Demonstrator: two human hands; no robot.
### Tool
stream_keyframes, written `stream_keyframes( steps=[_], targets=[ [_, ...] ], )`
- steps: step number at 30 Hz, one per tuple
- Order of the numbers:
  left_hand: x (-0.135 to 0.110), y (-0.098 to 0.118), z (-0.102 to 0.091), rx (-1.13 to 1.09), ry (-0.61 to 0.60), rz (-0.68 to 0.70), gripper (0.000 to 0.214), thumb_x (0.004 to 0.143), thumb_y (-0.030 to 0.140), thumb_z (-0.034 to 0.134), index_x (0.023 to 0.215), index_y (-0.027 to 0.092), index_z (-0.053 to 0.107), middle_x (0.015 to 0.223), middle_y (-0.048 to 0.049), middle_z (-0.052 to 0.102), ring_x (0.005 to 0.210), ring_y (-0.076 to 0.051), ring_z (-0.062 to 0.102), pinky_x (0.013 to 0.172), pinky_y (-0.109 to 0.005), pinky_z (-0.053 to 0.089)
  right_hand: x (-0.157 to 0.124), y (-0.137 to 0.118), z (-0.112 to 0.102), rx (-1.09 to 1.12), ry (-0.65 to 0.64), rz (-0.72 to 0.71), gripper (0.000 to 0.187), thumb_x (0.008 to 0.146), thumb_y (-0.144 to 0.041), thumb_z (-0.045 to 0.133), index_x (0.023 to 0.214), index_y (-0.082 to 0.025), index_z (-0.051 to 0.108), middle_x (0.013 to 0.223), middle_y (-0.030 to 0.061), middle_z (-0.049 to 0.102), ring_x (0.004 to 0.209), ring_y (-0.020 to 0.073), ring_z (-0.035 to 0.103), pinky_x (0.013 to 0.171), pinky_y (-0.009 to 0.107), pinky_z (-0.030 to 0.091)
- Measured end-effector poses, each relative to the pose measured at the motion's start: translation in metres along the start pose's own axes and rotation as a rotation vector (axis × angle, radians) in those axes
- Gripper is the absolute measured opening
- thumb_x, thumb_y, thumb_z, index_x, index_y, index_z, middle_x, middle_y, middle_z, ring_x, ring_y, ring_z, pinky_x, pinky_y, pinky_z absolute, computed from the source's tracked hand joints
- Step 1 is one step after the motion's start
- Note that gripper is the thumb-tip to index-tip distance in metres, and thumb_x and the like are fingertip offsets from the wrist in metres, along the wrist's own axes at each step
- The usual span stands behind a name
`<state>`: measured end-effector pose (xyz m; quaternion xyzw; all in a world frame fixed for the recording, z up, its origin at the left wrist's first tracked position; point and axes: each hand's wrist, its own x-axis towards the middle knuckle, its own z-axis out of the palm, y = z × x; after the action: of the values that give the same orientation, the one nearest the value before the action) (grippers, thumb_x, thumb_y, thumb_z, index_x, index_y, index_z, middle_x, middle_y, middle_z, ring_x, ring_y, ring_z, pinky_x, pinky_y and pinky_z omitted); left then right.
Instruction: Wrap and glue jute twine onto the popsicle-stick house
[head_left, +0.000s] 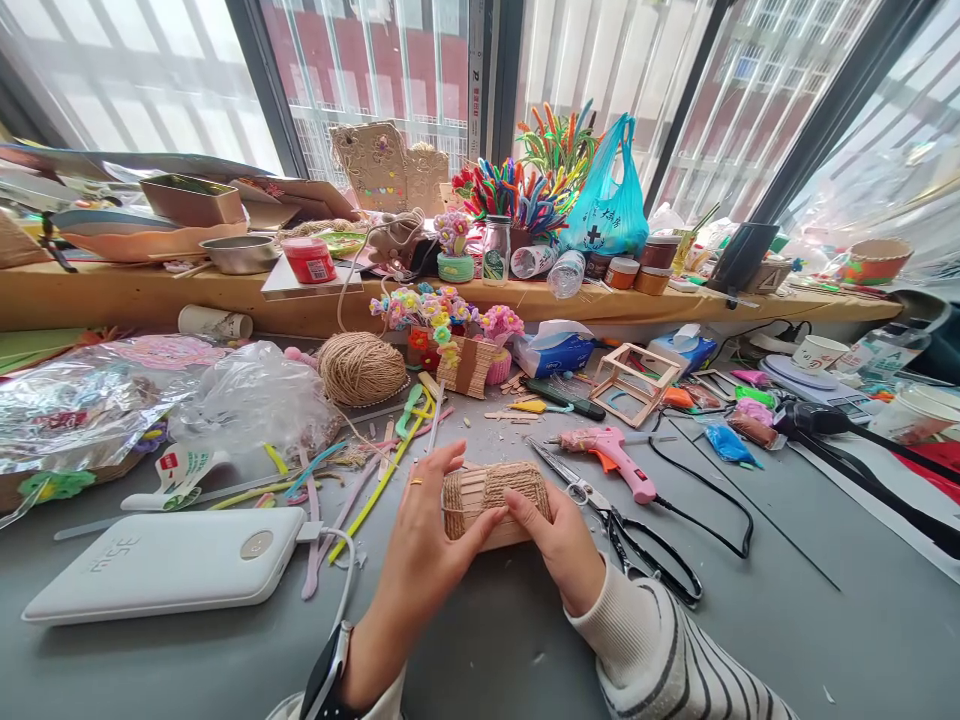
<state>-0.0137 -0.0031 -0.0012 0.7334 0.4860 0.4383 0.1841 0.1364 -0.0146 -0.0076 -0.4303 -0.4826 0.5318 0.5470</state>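
Observation:
Both my hands hold a small wooden-stick box wrapped in jute twine [491,492], just above the grey table [750,640]. My left hand [424,545] grips its left end, thumb pressed on the front, with a ring on one finger and a watch on the wrist. My right hand [562,545] closes on its right side, fingers pressing the twine wrap. A strand of twine runs from the box back to a twine ball [361,368].
Scissors [600,510] and a pink glue gun [615,452] with its black cord lie right of my hands. A white power bank [169,562] lies at the left. Pipe cleaners [375,480], plastic bags [247,400], a stick frame [634,380] and craft flowers [442,320] crowd the back.

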Motion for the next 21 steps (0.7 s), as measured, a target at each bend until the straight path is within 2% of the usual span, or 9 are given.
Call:
stream_keyframes(
  steps=[8,15,21],
  targets=[
    [0.0002,0.0035,-0.0008,-0.001,0.016,-0.025,0.053,0.075,0.039,0.062,0.121,0.025,0.039,0.119,-0.009,0.055,0.101,-0.023,0.058,0.09,-0.045,0.045,0.0004,-0.001,-0.0007,-0.006,0.013,0.003,0.03,0.075,-0.042,0.062,0.096,-0.02,0.065,0.099,0.0034,0.07,0.095,0.0213,0.064,0.089,0.034,0.048],
    [-0.001,0.0049,0.0003,-0.031,0.037,-0.043,0.051,0.074,0.04,0.062,0.117,0.024,0.041,0.113,-0.0081,0.058,0.102,-0.024,0.059,0.095,-0.051,0.039,0.0007,-0.0008,-0.0014,0.005,0.012,0.026,0.033,0.074,-0.042,0.064,0.098,-0.018,0.065,0.099,0.0042,0.071,0.094,0.0204,0.064,0.087,0.033,0.048],
    [-0.0009,0.0068,-0.0006,-0.037,0.045,-0.071,0.051,0.073,0.038,0.064,0.117,0.023,0.042,0.112,-0.008,0.058,0.103,-0.024,0.058,0.096,-0.048,0.04,0.0026,-0.0027,-0.0083,-0.009,-0.029,0.046,0.04,0.075,-0.05,0.06,0.097,-0.017,0.068,0.099,0.0066,0.071,0.096,0.023,0.063,0.089,0.035,0.046]
  ],
)
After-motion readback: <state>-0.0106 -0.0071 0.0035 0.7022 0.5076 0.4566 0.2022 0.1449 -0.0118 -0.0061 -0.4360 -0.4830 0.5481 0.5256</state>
